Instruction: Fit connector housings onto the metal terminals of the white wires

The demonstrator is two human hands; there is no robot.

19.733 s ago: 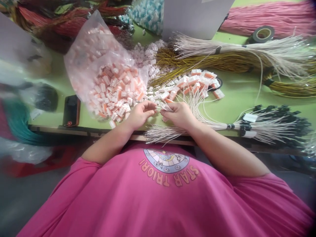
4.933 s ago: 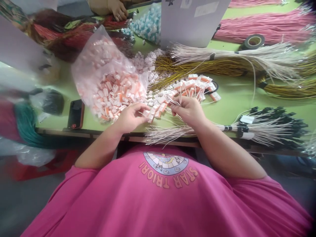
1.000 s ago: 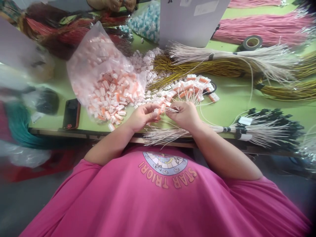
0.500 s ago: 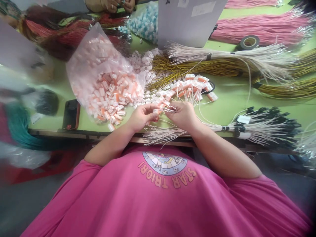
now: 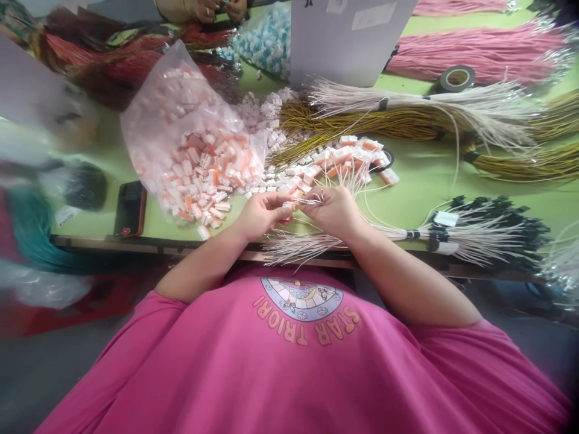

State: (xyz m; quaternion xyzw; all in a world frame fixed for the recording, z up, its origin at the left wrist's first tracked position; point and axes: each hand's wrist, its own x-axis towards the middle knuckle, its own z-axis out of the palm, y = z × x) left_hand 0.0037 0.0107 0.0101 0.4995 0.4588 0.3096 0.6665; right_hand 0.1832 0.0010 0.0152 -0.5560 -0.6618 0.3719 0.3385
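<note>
Between thumb and fingers, my left hand (image 5: 263, 213) pinches a small orange-and-white connector housing (image 5: 288, 206). Close by on the right, my right hand (image 5: 333, 211) is closed around several thin white wires (image 5: 312, 201), whose ends point toward the housing. Whether a wire tip sits inside the housing is too small to tell. Just beyond the hands lies a heap of orange-and-white connectors with wires (image 5: 346, 160). Below the right hand, a bundle of white wires (image 5: 303, 244) rests along the table edge.
To the left, a clear plastic bag (image 5: 181, 114) spills loose connector housings (image 5: 212, 175). A phone (image 5: 130, 209) lies near the table edge. Yellow wires (image 5: 389, 125), a tape roll (image 5: 456, 78) and pink wires (image 5: 470, 53) lie farther off. Another person's hands (image 5: 212, 9) show at the top.
My right hand has shifted very slightly left, and the wire tips in it have changed angle a little. My left hand still pinches the connector housing.
</note>
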